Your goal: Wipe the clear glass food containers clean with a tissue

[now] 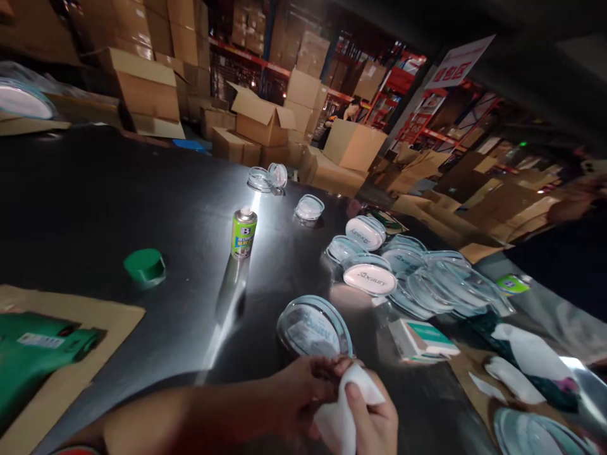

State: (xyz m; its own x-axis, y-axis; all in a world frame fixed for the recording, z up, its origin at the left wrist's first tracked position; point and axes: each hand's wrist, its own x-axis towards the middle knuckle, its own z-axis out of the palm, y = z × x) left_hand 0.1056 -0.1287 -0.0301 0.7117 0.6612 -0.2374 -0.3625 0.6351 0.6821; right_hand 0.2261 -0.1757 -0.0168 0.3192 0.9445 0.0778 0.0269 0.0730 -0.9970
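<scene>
My right hand is closed round a crumpled white tissue, with the thumb pressed on top of it. Against the tissue is my left hand, blurred, its fingers curled in; what they grip is hidden. Just beyond both hands lies a clear plastic pouch with a pale blue rim and printed lettering, its near edge covered by the fingers. Farther off, a green spray can stands upright. To its left sits a round green cap.
Clear pouches are heaped at the right beside a white-and-green box. Several more stand farther back. A green tool-shaped object rests on cardboard at left. Another spray can lies at far right. Beyond are cartons and a person.
</scene>
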